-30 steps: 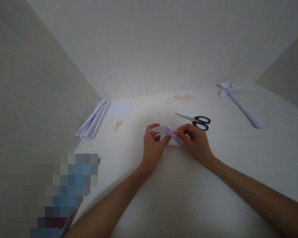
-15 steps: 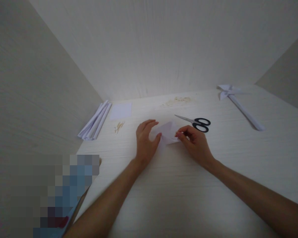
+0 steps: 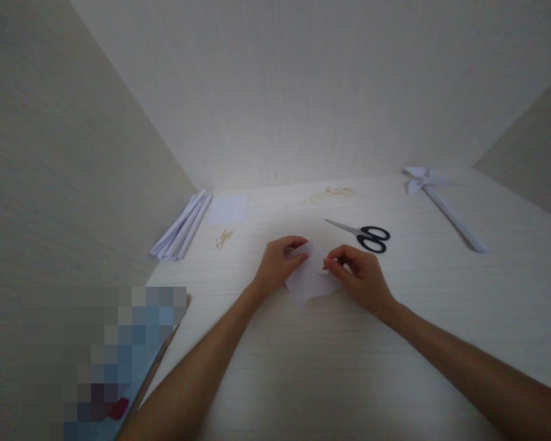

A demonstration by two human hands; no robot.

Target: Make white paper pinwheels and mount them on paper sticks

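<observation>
White paper [image 3: 307,285] | left hand [image 3: 277,266]: grip pinching it | right hand [image 3: 360,275]: grip pinched closed, contents unclear

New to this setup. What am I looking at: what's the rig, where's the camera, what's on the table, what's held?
No machine here: a person works bare-handed, seen through a head-worn camera looking forward and down. The left hand grips folded white paper. The right hand pinches at it; any small item there is too blurred to identify. Also on the table: black-handled scissors, paper rolls, a white square sheet, thin little sticks and, far right, a paper pinwheel on a rolled stem.
</observation>
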